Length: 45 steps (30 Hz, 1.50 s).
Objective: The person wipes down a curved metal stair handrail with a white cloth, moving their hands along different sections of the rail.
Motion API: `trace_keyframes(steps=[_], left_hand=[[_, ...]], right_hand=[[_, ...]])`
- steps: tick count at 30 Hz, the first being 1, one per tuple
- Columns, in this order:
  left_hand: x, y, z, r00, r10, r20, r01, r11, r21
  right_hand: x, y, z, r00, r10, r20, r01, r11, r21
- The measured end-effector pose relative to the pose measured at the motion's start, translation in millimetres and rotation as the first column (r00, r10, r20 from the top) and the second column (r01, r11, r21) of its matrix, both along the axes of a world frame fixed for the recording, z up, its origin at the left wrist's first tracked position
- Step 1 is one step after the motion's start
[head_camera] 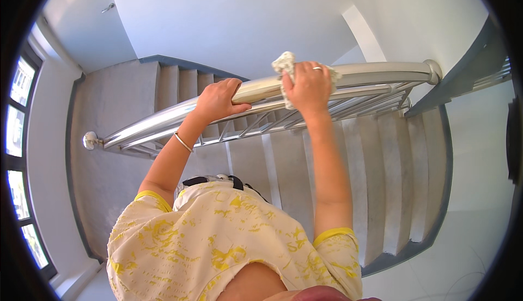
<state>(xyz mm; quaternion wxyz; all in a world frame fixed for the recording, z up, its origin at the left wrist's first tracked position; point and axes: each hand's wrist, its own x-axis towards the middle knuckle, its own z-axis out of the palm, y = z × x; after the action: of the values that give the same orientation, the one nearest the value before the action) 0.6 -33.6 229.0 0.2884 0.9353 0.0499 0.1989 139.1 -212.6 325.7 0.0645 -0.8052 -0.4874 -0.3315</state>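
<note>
A shiny stainless steel handrail (261, 89) crosses the view in front of me, over a staircase. My left hand (218, 100) grips the rail's thick top tube, thumb on the near side and fingers over the top. To its right, my right hand (309, 86) presses a crumpled cream-coloured cloth (284, 65) on the same tube. Parts of the cloth stick out on both sides of the hand; the rest is hidden under the palm. A ring is on one right finger, and a bangle (183, 142) circles my left wrist.
Concrete stairs (288, 166) run below me on the near side of the railing. More steps (186, 84) lie beyond it. The rail ends at a round newel cap (90, 141) on the left and at a wall flange (433, 72) on the right. Windows (20, 137) line the left wall.
</note>
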Motion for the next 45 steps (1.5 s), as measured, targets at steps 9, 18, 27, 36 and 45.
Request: trace_keyframes(steps=[9,18,27,36,45], left_hand=[[1.3,-2.1,-8.1,0.990,0.018,0.143,-0.028,0.997,0.074],[2.2,0.4,-6.5,0.992,0.002,0.123,-0.012,0.996,0.083],[-4.0,5.6,-1.3,0.998,-0.061,0.019,0.061,0.998,0.011],[-29.9,20.7,-9.6,0.999,-0.037,0.022,0.036,0.999,0.024],[-47.5,35.6,-28.9,0.997,0.040,0.062,-0.043,0.998,0.051]], right_hand=[[-35.1,25.7,-21.7,0.999,-0.030,-0.013,0.030,0.999,0.026],[-57.4,49.2,-48.2,0.991,0.127,-0.052,-0.123,0.990,0.076],[-4.1,0.0,3.8,0.996,-0.070,0.059,0.073,0.996,-0.052],[-39.7,25.0,-29.5,0.995,-0.059,0.085,0.070,0.989,-0.133],[-77.4,54.5,-16.5,0.987,-0.098,-0.127,0.023,0.870,-0.492]])
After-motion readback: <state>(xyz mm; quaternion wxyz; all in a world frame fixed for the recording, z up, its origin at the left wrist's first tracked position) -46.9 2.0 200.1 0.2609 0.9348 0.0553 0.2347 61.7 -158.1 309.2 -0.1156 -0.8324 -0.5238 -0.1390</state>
